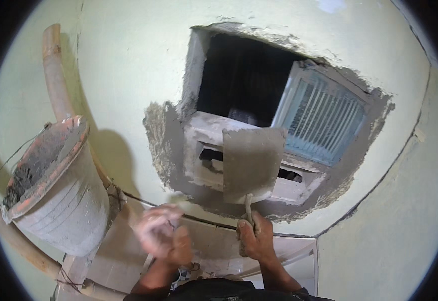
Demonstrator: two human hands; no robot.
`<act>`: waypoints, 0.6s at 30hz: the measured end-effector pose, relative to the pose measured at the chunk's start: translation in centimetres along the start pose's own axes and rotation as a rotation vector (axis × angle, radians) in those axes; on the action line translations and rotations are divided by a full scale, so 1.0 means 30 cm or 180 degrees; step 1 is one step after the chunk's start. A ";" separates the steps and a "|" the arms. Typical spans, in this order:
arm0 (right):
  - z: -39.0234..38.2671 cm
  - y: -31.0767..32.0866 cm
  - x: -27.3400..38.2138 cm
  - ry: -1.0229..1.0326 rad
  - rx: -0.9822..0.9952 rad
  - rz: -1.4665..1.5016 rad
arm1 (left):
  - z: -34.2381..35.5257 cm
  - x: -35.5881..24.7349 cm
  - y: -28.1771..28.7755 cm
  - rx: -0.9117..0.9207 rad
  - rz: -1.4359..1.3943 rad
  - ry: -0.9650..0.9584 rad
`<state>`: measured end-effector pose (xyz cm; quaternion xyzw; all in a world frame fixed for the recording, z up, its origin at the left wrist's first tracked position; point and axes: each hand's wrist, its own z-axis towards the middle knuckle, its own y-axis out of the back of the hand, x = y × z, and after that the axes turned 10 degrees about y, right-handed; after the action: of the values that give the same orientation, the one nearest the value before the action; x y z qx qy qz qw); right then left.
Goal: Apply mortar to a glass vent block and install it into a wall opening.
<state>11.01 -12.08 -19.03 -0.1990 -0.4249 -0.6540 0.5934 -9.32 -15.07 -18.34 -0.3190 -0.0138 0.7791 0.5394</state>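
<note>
My right hand (257, 238) is closed around the handle of a rectangular plastering trowel (253, 163). The trowel's flat grey blade stands up in front of the lower part of a wall opening and hides its middle. My left hand (161, 236), blurred by motion, is raised to the left of the trowel handle. Its thumb stands apart from the bent fingers, and I see nothing in it. Grey mortar (214, 198) forms a band along the opening's sides and bottom. A pale frame panel (204, 130) with dark slots fills the lower part.
A pale bucket (68, 205) of grey mortar stands at left, beside bamboo poles (58, 80). Ribbed glass louvres (324, 118) fill the opening's right side; its left side is dark. Light green wall (128, 60) surrounds it. Planks (116, 236) lie below.
</note>
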 end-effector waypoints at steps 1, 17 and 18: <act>0.018 0.015 0.026 -0.0016 0.0077 0.0027 | -0.007 -0.031 0.039 -0.0124 0.0057 -0.0199; 0.070 -0.191 0.017 0.0935 0.1428 0.0510 | -0.046 -0.310 0.650 -0.1945 0.3293 -0.2373; 0.057 -0.198 0.007 0.0909 0.1468 0.0606 | -0.054 -0.309 0.653 -0.2168 0.3317 -0.2131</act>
<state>4.93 -11.24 -19.82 -0.0037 -0.4539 -0.5029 0.7356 -22.77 -31.65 -22.33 -0.1783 -0.2675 0.9445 -0.0668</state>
